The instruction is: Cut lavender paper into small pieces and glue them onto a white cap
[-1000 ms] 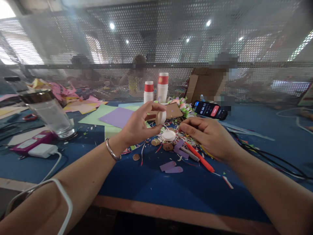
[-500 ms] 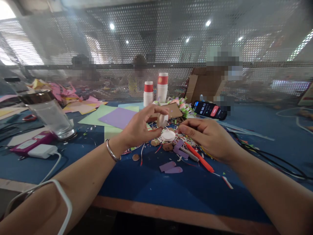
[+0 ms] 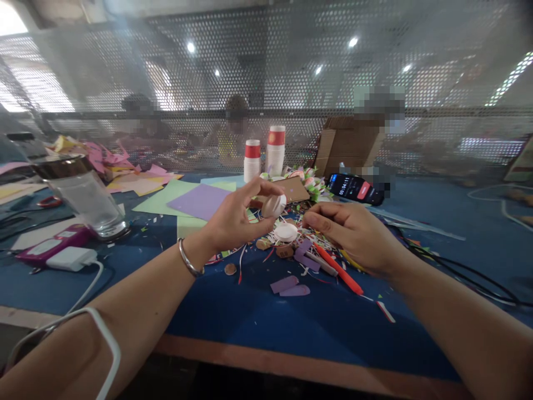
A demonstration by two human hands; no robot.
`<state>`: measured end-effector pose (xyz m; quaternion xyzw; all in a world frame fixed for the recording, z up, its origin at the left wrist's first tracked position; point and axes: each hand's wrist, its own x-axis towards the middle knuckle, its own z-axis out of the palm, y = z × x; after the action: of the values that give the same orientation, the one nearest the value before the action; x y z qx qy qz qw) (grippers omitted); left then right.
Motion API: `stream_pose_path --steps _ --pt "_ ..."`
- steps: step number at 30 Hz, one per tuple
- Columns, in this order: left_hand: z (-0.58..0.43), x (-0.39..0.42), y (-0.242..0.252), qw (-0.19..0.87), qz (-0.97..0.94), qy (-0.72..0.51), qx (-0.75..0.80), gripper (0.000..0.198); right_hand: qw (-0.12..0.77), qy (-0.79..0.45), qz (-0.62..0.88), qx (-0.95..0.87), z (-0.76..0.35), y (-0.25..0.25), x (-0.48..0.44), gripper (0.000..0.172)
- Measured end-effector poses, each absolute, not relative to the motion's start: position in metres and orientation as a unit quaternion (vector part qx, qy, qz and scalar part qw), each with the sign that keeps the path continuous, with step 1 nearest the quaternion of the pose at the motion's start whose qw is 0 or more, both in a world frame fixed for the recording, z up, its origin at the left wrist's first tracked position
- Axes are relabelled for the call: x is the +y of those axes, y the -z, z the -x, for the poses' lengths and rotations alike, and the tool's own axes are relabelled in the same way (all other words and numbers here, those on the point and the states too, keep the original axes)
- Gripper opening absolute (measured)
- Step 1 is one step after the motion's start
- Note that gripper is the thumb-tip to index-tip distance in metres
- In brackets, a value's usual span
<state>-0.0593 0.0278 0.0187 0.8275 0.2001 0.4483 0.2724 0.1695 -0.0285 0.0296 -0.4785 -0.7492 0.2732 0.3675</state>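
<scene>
My left hand [image 3: 237,219], with a silver bangle at the wrist, pinches a small white round paper piece [image 3: 274,206] between thumb and fingers, tilted above the scraps. It resembles the cut-off bottom of a paper cup. Just below it lies a white paper disc [image 3: 285,231] on a heap of paper shreds. To the right, my right hand [image 3: 353,233] is closed with thumb against fingers; anything in them is hidden. In front of it are an orange-red pen-like tool [image 3: 339,269], a purple paper strip [image 3: 307,255] and two purple rounded paper pieces [image 3: 290,285].
Two stacks of paper cups [image 3: 252,161] stand behind, beside artificial flowers [image 3: 308,180] and a phone [image 3: 356,189]. Coloured paper sheets [image 3: 200,201], a glass water bottle [image 3: 85,194] and a purple power strip [image 3: 54,244] are on the left. Black cables [image 3: 462,269] run at right.
The white round piece in my left hand has turned, so its face tilts more upward. Both hands stay almost in place.
</scene>
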Motion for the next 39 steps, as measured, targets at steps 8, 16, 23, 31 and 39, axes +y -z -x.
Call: stream_pose_path --steps 8,16,23,31,39 --pt "0.046 0.022 -0.018 0.604 -0.626 -0.382 0.313 0.02 0.433 -0.291 0.469 -0.713 -0.169 -0.024 -0.025 0.04" --pt "0.036 0.003 -0.017 0.674 -0.623 -0.265 0.295 0.045 0.431 -0.288 0.457 -0.722 -0.164 -0.017 -0.023 0.035" --pt "0.036 0.001 -0.015 0.545 -0.708 -0.304 0.33 0.029 0.435 -0.287 0.463 -0.717 -0.166 -0.016 -0.022 0.034" --pt "0.037 0.002 -0.015 0.442 -0.755 -0.334 0.351 0.015 0.447 -0.32 0.454 -0.701 -0.163 -0.017 -0.024 0.037" --pt "0.037 0.002 -0.019 0.486 -0.749 -0.334 0.303 0.017 0.445 -0.38 0.461 -0.667 -0.164 -0.021 -0.027 0.042"
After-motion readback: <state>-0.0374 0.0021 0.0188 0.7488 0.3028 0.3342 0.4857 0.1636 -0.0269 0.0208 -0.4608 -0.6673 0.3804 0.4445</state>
